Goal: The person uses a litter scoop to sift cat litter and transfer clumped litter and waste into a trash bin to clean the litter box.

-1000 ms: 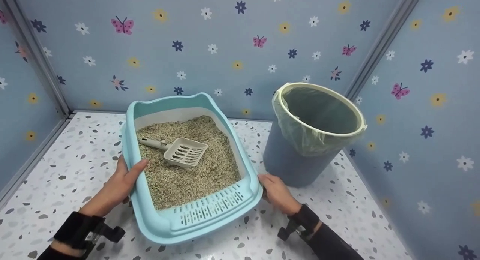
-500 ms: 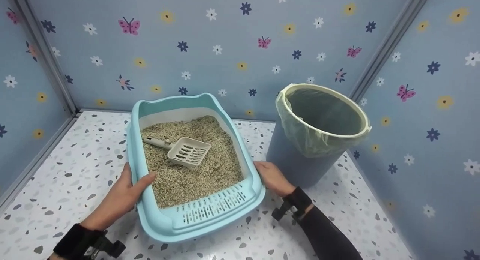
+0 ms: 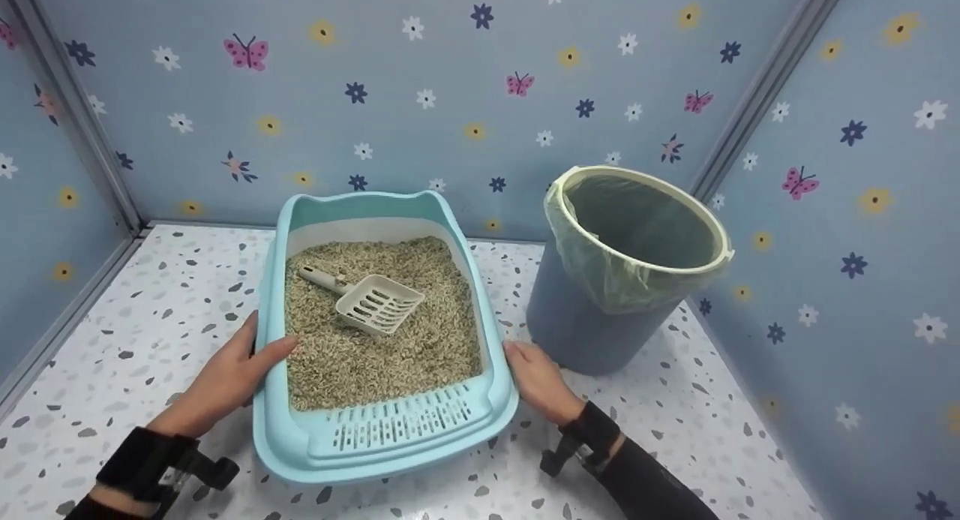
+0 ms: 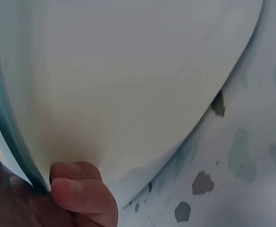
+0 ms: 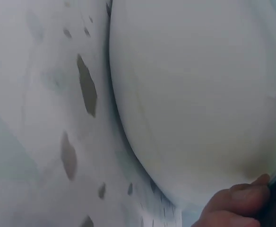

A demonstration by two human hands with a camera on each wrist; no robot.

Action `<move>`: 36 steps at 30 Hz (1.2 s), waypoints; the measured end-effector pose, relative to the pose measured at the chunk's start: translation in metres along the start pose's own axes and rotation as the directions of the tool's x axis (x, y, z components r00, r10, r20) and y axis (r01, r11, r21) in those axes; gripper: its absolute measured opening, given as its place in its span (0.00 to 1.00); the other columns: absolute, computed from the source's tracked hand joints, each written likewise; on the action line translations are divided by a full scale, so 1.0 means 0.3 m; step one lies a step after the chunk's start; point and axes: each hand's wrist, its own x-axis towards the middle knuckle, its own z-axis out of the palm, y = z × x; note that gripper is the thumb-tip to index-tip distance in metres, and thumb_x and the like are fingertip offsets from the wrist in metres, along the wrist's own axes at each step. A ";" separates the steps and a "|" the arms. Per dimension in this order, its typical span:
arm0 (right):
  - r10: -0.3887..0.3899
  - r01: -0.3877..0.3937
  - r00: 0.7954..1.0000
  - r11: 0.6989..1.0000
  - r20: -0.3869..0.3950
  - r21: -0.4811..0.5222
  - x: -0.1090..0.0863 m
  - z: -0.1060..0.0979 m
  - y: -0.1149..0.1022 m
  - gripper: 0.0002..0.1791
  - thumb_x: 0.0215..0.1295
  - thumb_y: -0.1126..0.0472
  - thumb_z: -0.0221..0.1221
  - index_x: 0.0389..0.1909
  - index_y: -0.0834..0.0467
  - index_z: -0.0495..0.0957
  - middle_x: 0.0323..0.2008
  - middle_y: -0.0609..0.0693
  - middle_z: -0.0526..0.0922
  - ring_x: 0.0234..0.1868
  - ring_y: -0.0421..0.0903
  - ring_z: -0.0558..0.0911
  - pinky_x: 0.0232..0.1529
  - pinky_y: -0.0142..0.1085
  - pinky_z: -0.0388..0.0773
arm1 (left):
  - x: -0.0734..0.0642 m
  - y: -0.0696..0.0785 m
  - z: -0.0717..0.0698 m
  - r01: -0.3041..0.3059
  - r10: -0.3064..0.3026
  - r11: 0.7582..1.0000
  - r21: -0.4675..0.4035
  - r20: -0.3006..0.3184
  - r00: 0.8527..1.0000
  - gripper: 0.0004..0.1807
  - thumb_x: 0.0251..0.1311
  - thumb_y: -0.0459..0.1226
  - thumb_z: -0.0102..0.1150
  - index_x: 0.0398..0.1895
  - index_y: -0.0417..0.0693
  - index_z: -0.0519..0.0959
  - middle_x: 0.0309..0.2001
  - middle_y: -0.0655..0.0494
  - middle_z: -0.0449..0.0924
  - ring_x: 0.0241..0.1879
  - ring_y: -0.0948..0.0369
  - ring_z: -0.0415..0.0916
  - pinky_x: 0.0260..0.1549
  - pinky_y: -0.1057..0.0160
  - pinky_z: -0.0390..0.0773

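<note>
A light blue litter box point(image 3: 274, 310) with a white lower body stands on the speckled tabletop. Grainy litter point(image 3: 390, 370) fills it, and a beige slotted litter scoop point(image 3: 379, 304) lies on top, handle toward the far left. My left hand point(image 3: 229, 370) grips the left rim, thumb over the top; in the left wrist view its curled fingers point(image 4: 83, 194) are under the rim against the white wall. On the opposite side my right hand point(image 3: 540, 381) holds the right rim, with fingers point(image 5: 239, 198) curled beneath it in the right wrist view.
To the right of the box stands a blue-grey trash bin point(image 3: 577, 317) with a cream ring and a thin translucent liner point(image 3: 600, 276) folded over its rim. Floral-printed panels point(image 3: 450, 62) enclose the speckled tabletop point(image 3: 97, 355) at the back and both sides.
The litter box has turned clockwise as seen from above: its far end swung right, its near end left, and it sits straighter. Both hands kept hold, and the scoop moved along with it.
</note>
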 end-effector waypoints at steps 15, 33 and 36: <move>-0.022 0.017 0.999 0.993 0.037 0.117 -0.117 0.049 -0.037 0.22 0.94 0.55 0.44 0.39 0.59 0.80 0.25 0.44 0.73 0.28 0.42 0.74 0.36 0.34 0.72 | 0.076 -0.017 -0.068 -0.080 0.076 0.996 0.039 0.086 0.993 0.47 0.88 0.51 0.52 0.93 0.49 0.36 0.79 0.22 0.63 0.62 0.36 0.84 0.54 0.58 0.88; -0.045 0.026 0.994 0.982 0.098 0.189 -0.141 0.052 -0.028 0.22 0.95 0.52 0.44 0.42 0.61 0.78 0.23 0.44 0.70 0.22 0.39 0.69 0.27 0.30 0.67 | 0.097 -0.038 -0.071 -0.118 0.112 0.991 0.056 0.109 0.988 0.43 0.90 0.48 0.48 0.94 0.53 0.36 0.86 0.26 0.49 0.75 0.32 0.68 0.73 0.33 0.68; -0.051 0.031 0.994 0.981 0.101 0.194 -0.139 0.048 -0.026 0.23 0.95 0.51 0.44 0.45 0.63 0.79 0.23 0.44 0.71 0.22 0.38 0.70 0.27 0.29 0.68 | 0.102 -0.034 -0.070 -0.129 0.123 0.991 0.043 0.109 0.986 0.43 0.90 0.47 0.48 0.94 0.54 0.36 0.87 0.27 0.47 0.76 0.31 0.66 0.73 0.33 0.67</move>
